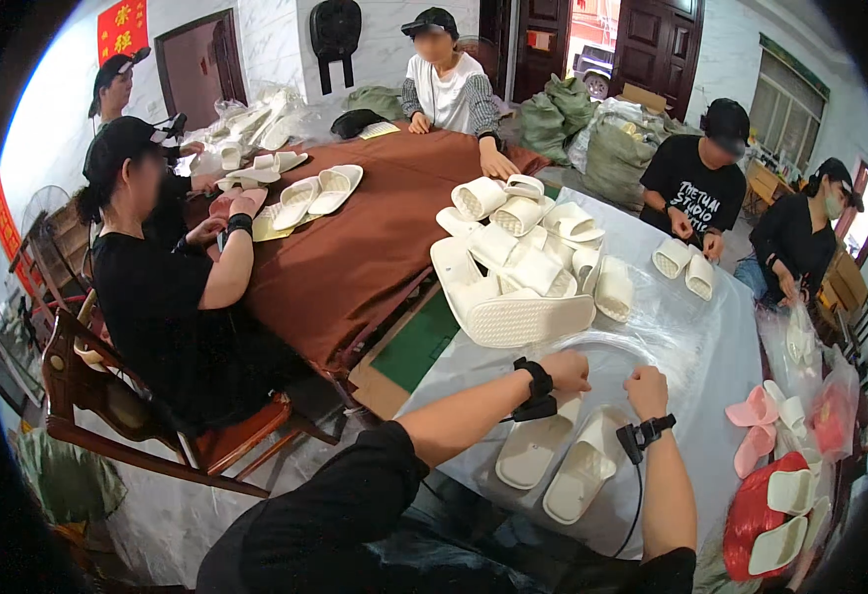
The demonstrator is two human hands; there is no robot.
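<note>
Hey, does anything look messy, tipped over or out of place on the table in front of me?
Only the heap of white foam slippers: they lie tumbled, some on their sides. The white slipper pair under the left hand and right hand lies flat.

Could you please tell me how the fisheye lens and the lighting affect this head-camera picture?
Head view: a black vignette rings the frame and straight edges bow near the rim; daylight blows out the far doorway; the clear plastic bag beyond both hands glares; the centre stays sharp.

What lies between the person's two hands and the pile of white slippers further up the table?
In the head view, only clear plastic sheet lies between the left hand, right hand and the slipper pile.
</note>
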